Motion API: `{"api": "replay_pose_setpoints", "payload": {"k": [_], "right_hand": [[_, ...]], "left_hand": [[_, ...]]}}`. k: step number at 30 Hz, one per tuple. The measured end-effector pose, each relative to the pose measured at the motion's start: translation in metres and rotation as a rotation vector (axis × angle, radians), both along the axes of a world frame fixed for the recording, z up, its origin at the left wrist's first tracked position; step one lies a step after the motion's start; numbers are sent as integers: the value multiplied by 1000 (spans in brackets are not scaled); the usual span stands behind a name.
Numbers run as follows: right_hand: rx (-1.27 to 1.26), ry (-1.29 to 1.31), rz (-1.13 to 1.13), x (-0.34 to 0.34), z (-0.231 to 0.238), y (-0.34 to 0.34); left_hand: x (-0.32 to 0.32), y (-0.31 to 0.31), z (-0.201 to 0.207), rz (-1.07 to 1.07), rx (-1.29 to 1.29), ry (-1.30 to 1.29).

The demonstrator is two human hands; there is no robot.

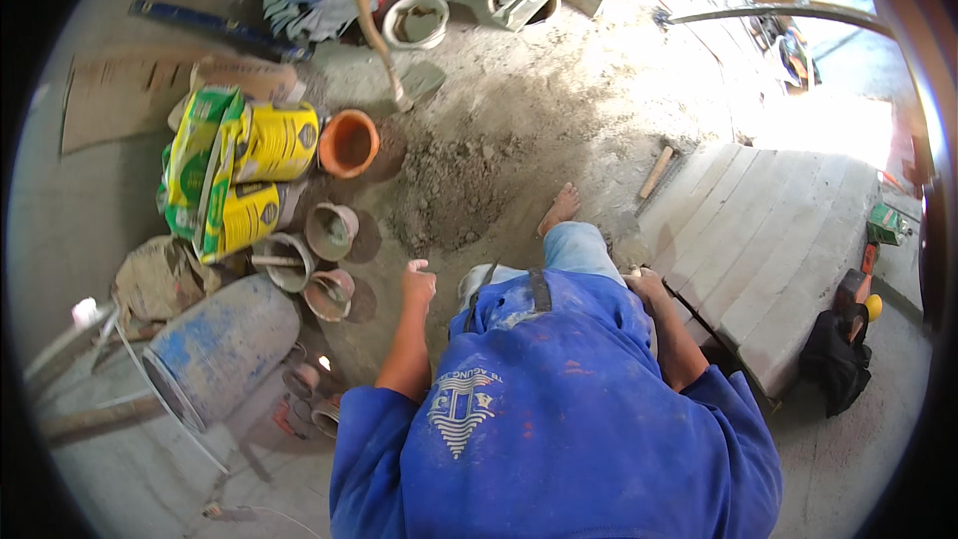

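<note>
My left hand (419, 281) hangs beside my left knee with its fingers curled, and I see nothing in it. The small mortar-stained buckets stand to its left, the closest a tilted brownish one (329, 294). My right hand (646, 282) is by my right thigh at the near left corner of a grey slab-topped block (758, 250). Its fingers are bent together around a pale tip, and I cannot make out what it is. In front of me a heap of grey-brown sand or dry mix (449, 190) lies on the floor beyond my bare foot (561, 208).
At left are yellow-green sacks (269, 140), an orange pot (349, 143) and a blue-grey drum (225, 344). A wooden-handled hoe (379, 45) lies behind the heap near a white bucket (416, 20). A wooden-handled tool (655, 172) rests by the block; a black bag (836, 361) lies at right.
</note>
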State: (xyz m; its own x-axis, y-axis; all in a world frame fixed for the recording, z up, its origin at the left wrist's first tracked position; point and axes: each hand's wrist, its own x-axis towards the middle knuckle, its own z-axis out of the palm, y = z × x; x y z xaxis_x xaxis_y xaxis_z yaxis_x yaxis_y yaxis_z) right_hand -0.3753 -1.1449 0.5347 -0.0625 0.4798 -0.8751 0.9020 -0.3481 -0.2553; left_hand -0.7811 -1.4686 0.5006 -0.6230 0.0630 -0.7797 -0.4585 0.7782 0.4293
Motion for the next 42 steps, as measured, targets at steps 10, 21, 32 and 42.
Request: {"api": "replay_pose_setpoints", "payload": {"k": [10,21,32,42], "right_hand": [[5,211,-235,-49,-2,-142],[-29,301,68,-88,1,-241],[1,141,559,-129,1,-221],[18,105,699,-154,-9,-176]], "left_hand": [[5,-222,-11,133,277,19],[116,-467,-7,549,88,-257],[173,-414,24,795,295,-139],[185,-417,15,810,40,116]]}}
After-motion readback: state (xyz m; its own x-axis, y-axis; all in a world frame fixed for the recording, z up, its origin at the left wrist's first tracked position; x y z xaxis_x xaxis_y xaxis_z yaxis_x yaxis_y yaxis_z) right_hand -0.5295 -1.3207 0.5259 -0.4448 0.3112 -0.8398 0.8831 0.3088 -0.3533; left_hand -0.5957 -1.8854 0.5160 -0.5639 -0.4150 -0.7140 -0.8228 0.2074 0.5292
